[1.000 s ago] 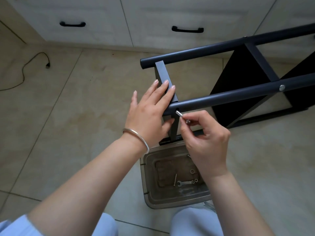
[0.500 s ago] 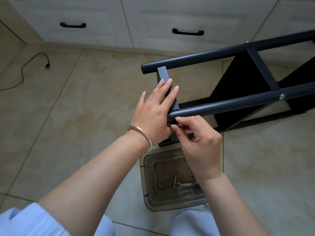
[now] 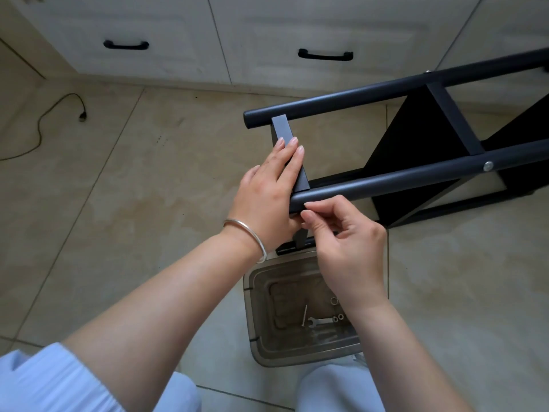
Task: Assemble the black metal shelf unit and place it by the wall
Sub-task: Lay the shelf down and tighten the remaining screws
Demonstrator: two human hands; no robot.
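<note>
- Two hands on one joint: my left hand (image 3: pixel 267 191) lies along the crossbar (image 3: pixel 289 153), fingers straight on top and thumb underneath, holding it against the near tube (image 3: pixel 416 176).
- My right hand (image 3: pixel 341 230) has its fingertips pinched together at the tube's end; I judge a bolt sits between them, but it is hidden.
- The shelf (image 3: pixel 416 150) lies on its side on the floor (image 3: pixel 148 188) by the cabinets (image 3: pixel 178 31), not yet at the wall.
- If my left hand lets the crossbar slide, the holes would stop lining up and the bolt could jam or go in crooked.
- A slip of my fingertips could drop the bolt, perhaps into the tray (image 3: pixel 261 346) below, or rolling off across the tiles.
- A spare bolt (image 3: pixel 304 315), spanner (image 3: pixel 319 321) and nuts (image 3: pixel 338 317) lie in the tray.
</note>
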